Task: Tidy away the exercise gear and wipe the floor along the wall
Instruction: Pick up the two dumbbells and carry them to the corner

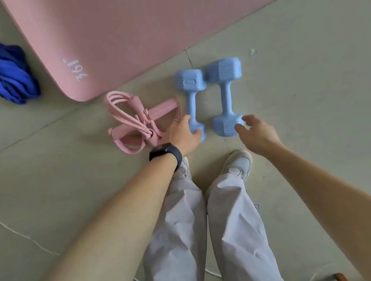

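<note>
Two light blue dumbbells lie side by side on the floor in front of my feet. My left hand [184, 133], with a dark band on its wrist, curls its thumb and fingers round the near end of the left dumbbell [191, 101]. Spread fingers of my right hand [255, 133] touch the near head of the right dumbbell [226, 95] without closing on it. A pink resistance pull rope [132, 120] with foam handles lies just left of the dumbbells. Behind them a pink exercise mat [146, 26] is spread flat. A crumpled blue cloth [6, 71] sits at far left.
The floor is grey-green tile with seams. My legs in pale trousers and white shoes [236, 165] stand right behind the dumbbells. A thin white cord [19, 233] runs across the floor at lower left. A small brown object [341, 278] shows at the bottom right edge.
</note>
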`<state>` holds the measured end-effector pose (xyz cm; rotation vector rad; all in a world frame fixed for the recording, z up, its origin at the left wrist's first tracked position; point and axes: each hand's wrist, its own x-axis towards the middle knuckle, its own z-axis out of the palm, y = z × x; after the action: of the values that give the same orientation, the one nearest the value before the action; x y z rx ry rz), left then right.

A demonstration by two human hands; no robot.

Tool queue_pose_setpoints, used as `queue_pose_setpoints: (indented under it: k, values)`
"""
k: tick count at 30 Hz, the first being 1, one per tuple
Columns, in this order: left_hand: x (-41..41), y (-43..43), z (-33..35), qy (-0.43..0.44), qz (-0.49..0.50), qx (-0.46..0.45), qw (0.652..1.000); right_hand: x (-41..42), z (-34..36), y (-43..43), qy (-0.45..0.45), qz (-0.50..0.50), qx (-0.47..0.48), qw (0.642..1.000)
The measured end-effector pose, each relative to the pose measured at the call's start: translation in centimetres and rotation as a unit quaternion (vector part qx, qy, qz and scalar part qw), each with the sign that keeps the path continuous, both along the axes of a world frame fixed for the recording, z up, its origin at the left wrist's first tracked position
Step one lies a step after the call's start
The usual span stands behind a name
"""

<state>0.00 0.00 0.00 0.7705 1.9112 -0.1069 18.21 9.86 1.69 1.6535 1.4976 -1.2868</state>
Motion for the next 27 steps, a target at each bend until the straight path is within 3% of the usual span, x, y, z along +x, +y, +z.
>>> queue_pose_setpoints:
  k: [7,15,19,23,27]
  values:
    - [-0.1,2.2,-8.0,0.015,0.041,0.036,0.998,-3.1,-9.7,1.3,0.046,-0.105,0.028,0.993]
    - [0.6,1.9,-12.4,0.004,0.158,0.059,0.986,-3.6,-13.5,1.1,0.084,-0.055,0.067,0.993]
    - [0.7,2.3,-11.1,0.025,0.138,0.031,0.99,-3.5,-12.1,1.4,0.066,-0.034,0.041,0.996]
    - [0.9,1.4,-7.1,0.06,0.055,-0.026,0.996,-1.2,-8.1,0.2,-0.015,0.072,-0.001,0.997]
    - [1.0,-0.6,-0.5,0.046,0.005,-0.046,0.998,1.7,-0.7,-2.0,-0.039,0.091,-0.053,0.994]
